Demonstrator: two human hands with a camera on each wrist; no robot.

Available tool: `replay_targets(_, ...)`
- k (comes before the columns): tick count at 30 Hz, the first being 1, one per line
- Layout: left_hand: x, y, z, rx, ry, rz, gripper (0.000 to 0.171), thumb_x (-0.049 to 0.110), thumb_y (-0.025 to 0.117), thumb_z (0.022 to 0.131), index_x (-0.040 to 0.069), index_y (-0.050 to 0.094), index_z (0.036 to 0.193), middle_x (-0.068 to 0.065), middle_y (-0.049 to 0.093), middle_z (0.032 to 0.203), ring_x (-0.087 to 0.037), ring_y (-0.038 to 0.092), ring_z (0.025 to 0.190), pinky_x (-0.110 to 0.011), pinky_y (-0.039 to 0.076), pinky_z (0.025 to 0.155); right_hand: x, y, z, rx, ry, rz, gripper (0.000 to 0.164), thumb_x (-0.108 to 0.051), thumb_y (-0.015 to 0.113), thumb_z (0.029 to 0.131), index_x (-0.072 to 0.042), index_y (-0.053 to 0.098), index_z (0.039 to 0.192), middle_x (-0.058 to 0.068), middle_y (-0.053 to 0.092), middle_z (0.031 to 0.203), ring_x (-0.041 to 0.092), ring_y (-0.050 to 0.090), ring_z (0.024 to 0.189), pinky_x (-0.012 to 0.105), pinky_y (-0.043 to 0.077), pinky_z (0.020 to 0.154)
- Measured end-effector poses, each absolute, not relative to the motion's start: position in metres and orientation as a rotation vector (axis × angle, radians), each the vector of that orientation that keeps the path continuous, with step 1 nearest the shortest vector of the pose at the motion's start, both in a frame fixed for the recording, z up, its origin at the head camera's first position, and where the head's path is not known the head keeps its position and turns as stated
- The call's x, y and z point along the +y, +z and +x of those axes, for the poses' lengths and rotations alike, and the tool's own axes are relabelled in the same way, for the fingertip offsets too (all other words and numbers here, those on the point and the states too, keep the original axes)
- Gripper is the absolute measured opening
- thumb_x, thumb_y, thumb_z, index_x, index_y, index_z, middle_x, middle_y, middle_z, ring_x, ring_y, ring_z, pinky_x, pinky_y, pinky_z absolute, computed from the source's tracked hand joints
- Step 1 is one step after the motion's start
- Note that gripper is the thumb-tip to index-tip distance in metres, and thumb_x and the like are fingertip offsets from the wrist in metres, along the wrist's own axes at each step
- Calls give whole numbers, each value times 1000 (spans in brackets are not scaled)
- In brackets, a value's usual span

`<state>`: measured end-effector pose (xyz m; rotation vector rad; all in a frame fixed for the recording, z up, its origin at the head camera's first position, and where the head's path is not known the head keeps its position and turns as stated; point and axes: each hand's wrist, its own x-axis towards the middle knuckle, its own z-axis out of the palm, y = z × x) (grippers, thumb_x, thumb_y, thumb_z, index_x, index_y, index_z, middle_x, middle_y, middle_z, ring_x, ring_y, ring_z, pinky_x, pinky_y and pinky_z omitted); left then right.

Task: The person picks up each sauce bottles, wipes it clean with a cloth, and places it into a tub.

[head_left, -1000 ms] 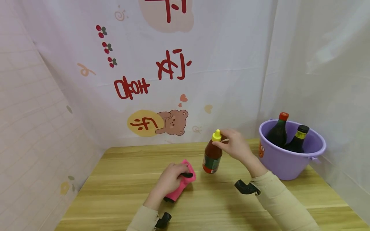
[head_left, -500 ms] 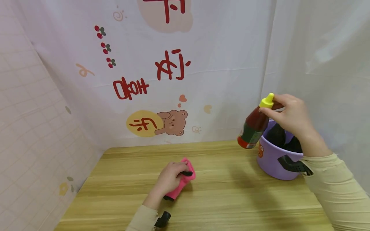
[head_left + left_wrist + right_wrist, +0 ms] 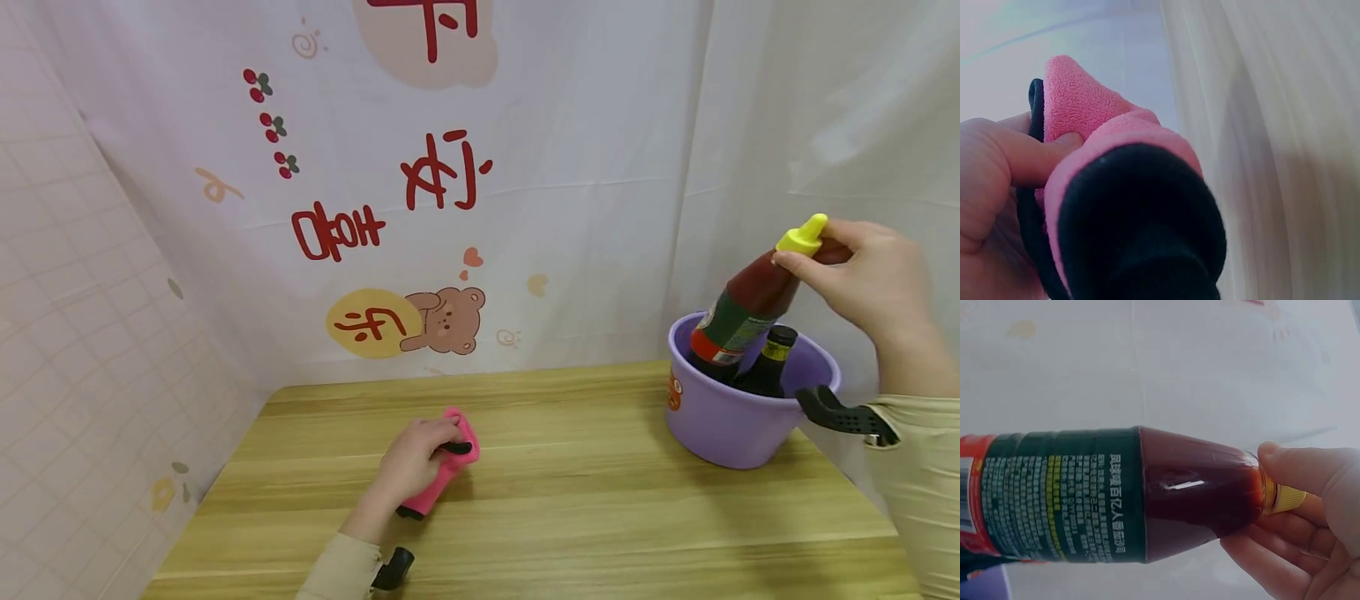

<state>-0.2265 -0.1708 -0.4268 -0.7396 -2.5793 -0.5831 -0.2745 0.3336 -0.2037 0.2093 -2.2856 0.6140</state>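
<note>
My right hand [image 3: 873, 271] pinches a red sauce bottle [image 3: 761, 287] by its neck, just below the yellow nozzle cap [image 3: 802, 236]. Tilted, with its base toward the left, the bottle hangs over the purple bucket [image 3: 731, 429] and hides part of what is in there. The right wrist view shows its green label [image 3: 1066, 497] and the thumb and fingers around the neck. On the table, my left hand [image 3: 414, 458] grips a folded pink cloth [image 3: 431, 492] with black edging; the left wrist view shows the thumb pressed on the cloth [image 3: 1079, 94].
Inside the bucket stands a dark bottle [image 3: 767, 367] with a black cap and yellow neck band; another dark bottle is mostly hidden by the sauce bottle. A printed white curtain [image 3: 585, 208] closes off the back of the wooden table [image 3: 570, 500].
The right hand has lifted the sauce bottle off the table and carried it right, over the bucket, tilting it. The left hand has shifted slightly left with the cloth.
</note>
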Motion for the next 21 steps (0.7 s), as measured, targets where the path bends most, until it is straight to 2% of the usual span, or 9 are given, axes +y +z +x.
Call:
replay_targets(1, -174, -426, -226, -2586, -578, -725, 36, -9, 77, 75, 22, 70, 92, 13, 70, 93, -15, 63, 90, -36, 50, 82, 336, -205, -275, -2300, 593, 200, 33, -22, 76, 87, 7, 67, 101, 24, 67, 82, -10, 44, 71, 20, 30, 61)
replay_targets(2, -177, -426, -225, -2593, -572, -711, 35, -9, 77, 75, 22, 70, 91, 13, 70, 93, -15, 63, 89, -36, 50, 82, 339, -206, -276, -2317, 576, 199, 34, -22, 75, 87, 7, 66, 101, 32, 64, 87, -1, 49, 74, 22, 30, 61)
replay_targets(3, -179, -426, -225, -2600, -564, -699, 35, -8, 77, 75, 22, 70, 91, 13, 70, 93, -15, 62, 89, -37, 50, 82, 342, -209, -277, -2331, 558, 199, 34, -23, 75, 87, 7, 66, 100, 31, 64, 86, 9, 54, 76, 23, 30, 61)
replay_targets(6, -187, -428, -223, -2618, -548, -670, 33, -8, 77, 76, 21, 70, 91, 12, 71, 93, -17, 63, 90, -38, 50, 83, 347, -219, -282, -2387, 522, 216, 34, -25, 73, 88, 8, 64, 98, 30, 64, 83, 41, 54, 80, 32, 34, 62)
replay_targets(10, -197, -431, -222, -2627, -532, -659, 33, -7, 78, 76, 22, 71, 90, 13, 70, 93, -16, 62, 88, -37, 50, 81, 353, -239, -290, -2447, 502, 253, 35, -27, 73, 88, 6, 64, 95, 25, 64, 78, 43, 56, 78, 42, 37, 62)
replay_targets(16, -207, -434, -220, -2676, -544, -596, 37, -8, 77, 77, 26, 70, 89, 17, 69, 92, -13, 54, 82, -34, 49, 76, 355, -269, -294, -2533, 513, 303, 34, -27, 76, 86, 4, 64, 91, 14, 64, 73, 36, 57, 70, 36, 38, 56)
replay_targets(21, -212, -436, -219, -2661, -527, -595, 37, -8, 78, 75, 25, 70, 88, 15, 70, 92, -14, 55, 81, -36, 49, 75, 351, -290, -297, -2591, 524, 329, 34, -28, 76, 87, 4, 64, 91, 11, 64, 74, 33, 58, 71, 36, 41, 57)
